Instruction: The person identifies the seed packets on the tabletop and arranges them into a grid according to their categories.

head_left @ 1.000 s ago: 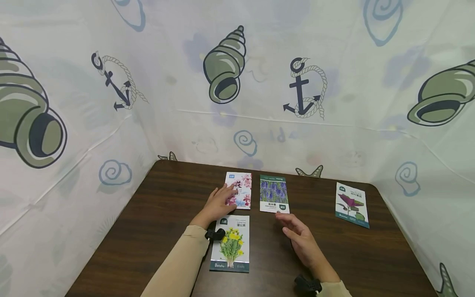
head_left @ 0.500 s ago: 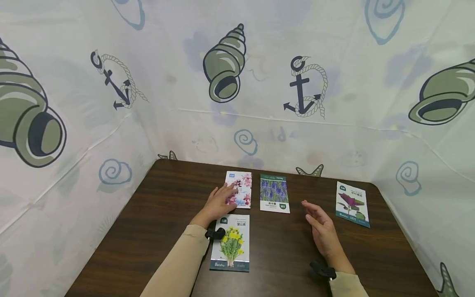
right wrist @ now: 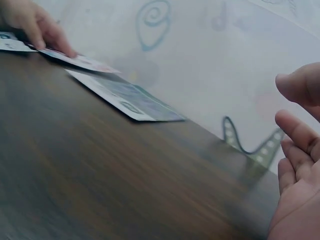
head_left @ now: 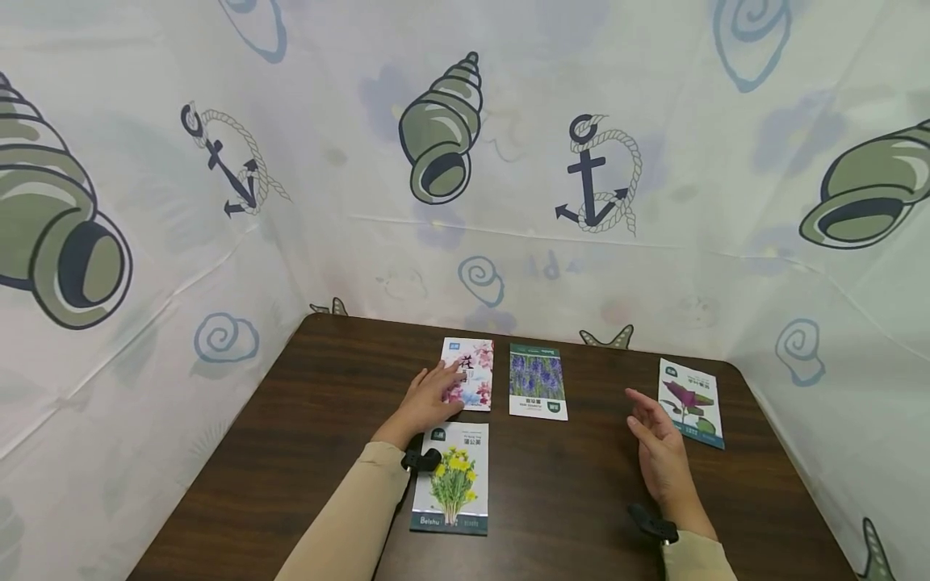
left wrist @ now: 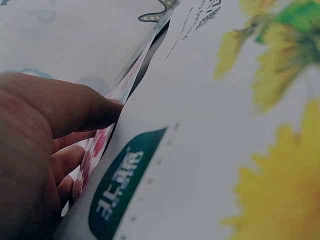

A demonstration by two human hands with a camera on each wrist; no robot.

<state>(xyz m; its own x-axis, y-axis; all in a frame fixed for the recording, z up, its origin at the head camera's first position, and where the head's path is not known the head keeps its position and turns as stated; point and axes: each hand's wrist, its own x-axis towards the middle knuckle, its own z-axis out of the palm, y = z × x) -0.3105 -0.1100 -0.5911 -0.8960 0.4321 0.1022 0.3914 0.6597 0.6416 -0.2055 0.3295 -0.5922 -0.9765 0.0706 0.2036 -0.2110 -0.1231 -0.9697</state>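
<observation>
Right hand [head_left: 657, 448] rightward — near purple-leaf packet [head_left: 689, 402].

The person wore a long-sleeved top in a plain beige, close-fitting, with the left sleeve [head_left: 341, 516] showing soft folds along the forearm and ending in a cuff at the wrist. A small black device [head_left: 420, 460] was fixed just beyond that cuff. The right sleeve [head_left: 693, 561] matched in colour, and a like black device [head_left: 651, 523] sat beside its cuff. Both hands were bare, without rings or gloves.
</observation>
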